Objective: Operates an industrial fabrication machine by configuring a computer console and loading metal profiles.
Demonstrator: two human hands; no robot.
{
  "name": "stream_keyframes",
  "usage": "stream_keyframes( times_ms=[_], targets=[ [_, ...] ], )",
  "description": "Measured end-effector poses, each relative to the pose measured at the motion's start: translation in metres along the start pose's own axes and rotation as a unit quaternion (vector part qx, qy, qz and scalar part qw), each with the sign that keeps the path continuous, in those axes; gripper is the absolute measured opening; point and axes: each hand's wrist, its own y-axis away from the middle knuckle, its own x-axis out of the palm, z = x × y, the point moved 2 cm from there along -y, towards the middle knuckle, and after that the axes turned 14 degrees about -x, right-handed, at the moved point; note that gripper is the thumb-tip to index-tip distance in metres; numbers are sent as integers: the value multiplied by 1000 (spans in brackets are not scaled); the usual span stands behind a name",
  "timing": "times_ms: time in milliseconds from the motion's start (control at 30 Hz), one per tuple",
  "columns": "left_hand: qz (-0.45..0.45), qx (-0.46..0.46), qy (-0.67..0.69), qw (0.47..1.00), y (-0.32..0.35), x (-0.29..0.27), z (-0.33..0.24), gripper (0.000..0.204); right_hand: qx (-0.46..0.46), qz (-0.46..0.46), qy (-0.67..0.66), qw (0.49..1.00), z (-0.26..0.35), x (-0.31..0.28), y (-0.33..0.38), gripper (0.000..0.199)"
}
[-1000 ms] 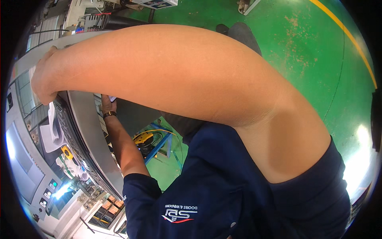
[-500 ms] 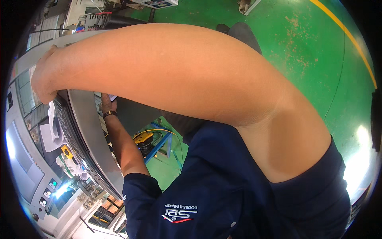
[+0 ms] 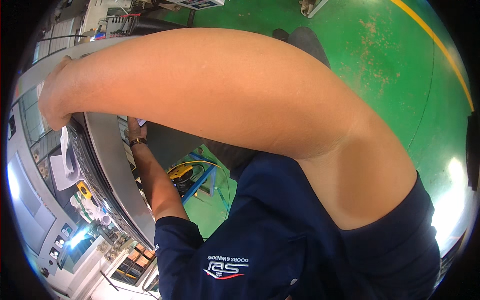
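My right hand (image 3: 54, 97) at far end of big grey frame (image 3: 118, 182); cannot tell if fingers are spread or pressed together. My left hand (image 3: 135, 129), watch (image 3: 137, 142) on wrist, just beside grey frame; small white thing (image 3: 142, 122) peeks out there, cannot tell if fingers pinch it. White papers (image 3: 61, 172), yellow tool (image 3: 84, 190) past frame. Yellow reel (image 3: 180, 172) near blue bars (image 3: 199, 185)

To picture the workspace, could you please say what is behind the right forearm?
A grey surface and the left hand show partly below; the forearm hides the rest.
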Motion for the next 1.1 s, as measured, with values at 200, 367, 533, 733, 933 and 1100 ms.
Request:
stream_keyframes(
  times_ms=[200,367,533,733,933,1100],
  targets=[
    [14,4,3,1000,1,13,-2,40,10,-13,-9,1000,-2,-2,5,46],
    [11,5,14,1000,2,10,-1,40,19,6,-13,1000,-2,-1,3,45],
    [13,10,2,1000,-5,-14,0,42,13,-10,-8,1000,4,-3,-1,44],
    [18,-1,8,1000,4,18,-1,44,20,5,-10,1000,-3,-1,4,43],
    [6,6,-4,1000,5,11,-7,48,12,13,-18,1000,0,-6,2,43],
    [16,16,-11,1000,7,8,-5,47,7,-7,-14,1000,1,0,1,44]
  ],
)
